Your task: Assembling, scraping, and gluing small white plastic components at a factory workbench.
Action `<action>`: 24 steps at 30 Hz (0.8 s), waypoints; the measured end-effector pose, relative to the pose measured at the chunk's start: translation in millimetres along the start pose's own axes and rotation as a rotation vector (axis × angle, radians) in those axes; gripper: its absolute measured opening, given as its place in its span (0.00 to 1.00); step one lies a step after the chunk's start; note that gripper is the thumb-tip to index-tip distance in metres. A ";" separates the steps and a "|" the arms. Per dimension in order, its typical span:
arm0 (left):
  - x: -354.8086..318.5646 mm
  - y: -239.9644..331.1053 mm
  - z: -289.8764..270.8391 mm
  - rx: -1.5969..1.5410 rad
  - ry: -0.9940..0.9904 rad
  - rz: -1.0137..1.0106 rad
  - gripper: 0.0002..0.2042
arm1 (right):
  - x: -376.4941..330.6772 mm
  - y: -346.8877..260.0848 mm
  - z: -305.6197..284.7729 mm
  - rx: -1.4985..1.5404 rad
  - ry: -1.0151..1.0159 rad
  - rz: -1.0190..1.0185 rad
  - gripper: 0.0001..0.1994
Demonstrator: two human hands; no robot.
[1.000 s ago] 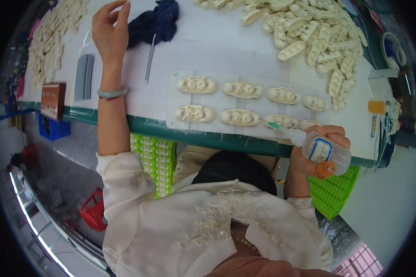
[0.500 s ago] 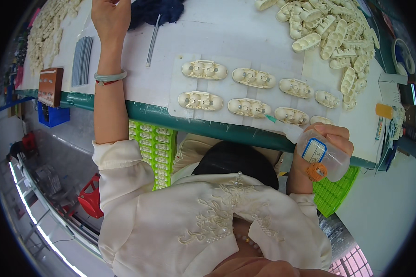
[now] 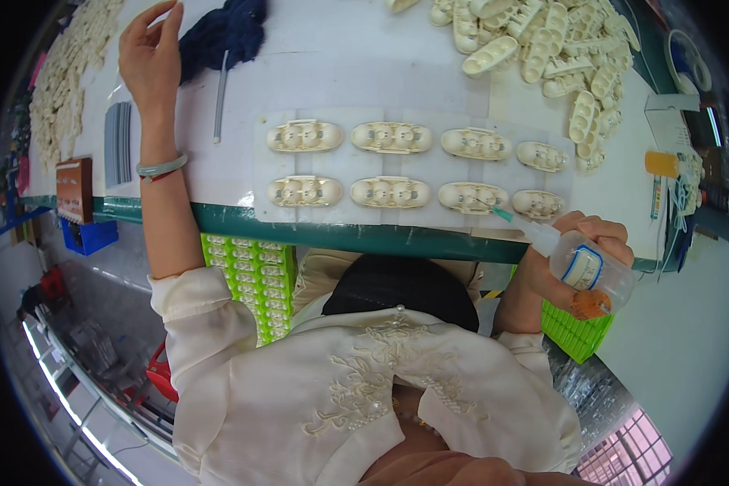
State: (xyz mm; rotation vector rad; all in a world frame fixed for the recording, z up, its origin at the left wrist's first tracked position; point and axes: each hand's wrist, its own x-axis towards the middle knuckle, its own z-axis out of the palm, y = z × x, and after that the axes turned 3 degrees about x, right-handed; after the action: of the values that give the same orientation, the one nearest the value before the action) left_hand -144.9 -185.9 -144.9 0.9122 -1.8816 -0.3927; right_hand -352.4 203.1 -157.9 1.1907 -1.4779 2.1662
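My right hand (image 3: 571,267) is wrapped round a clear squeeze bottle (image 3: 603,274) with a blue-bordered label and an orange cap at its lower end. The bottle's green dispensing needle (image 3: 502,215) points left, its tip over a cream oval plastic part (image 3: 473,198) in the near row. Several such parts, with small grey pieces in them, sit in two rows on a translucent white plate (image 3: 429,166). My left hand (image 3: 151,61) rests on the table at the far left, fingers loosely bent, thumb apart, nothing visible in it. Beside it lies a dark blue cloth (image 3: 223,36).
A grey rod (image 3: 220,101) and a stack of grey strips (image 3: 117,146) lie at the left. Loose cream parts form a pile (image 3: 555,49) at the far right and another pile (image 3: 65,89) far left. Green trays (image 3: 255,283) stand below the table's green edge (image 3: 316,235).
The view has shifted, so the table's contents appear further left. My right hand has moved the needle tip one part to the right along the near row. My left hand stays near the cloth.
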 end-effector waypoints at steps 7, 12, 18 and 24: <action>1.2 1.3 5.3 0.032 0.006 -0.024 0.10 | 1.5 1.4 -5.9 -0.022 -0.160 -0.069 0.27; 0.4 4.6 5.4 -0.002 -0.006 -0.053 0.09 | 7.0 0.9 -12.1 0.002 -0.270 -0.075 0.26; 0.4 5.6 2.5 0.021 -0.001 -0.037 0.09 | 3.6 -1.8 -7.4 0.055 -0.097 -0.008 0.27; 2.5 0.4 4.0 0.051 -0.024 -0.067 0.10 | 7.3 1.1 -10.0 0.048 -0.197 -0.024 0.29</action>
State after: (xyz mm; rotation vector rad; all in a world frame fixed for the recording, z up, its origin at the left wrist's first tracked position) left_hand -149.2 -187.9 -145.0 1.0106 -1.8943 -0.3991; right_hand -362.4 209.6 -154.7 1.4672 -1.4852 2.1315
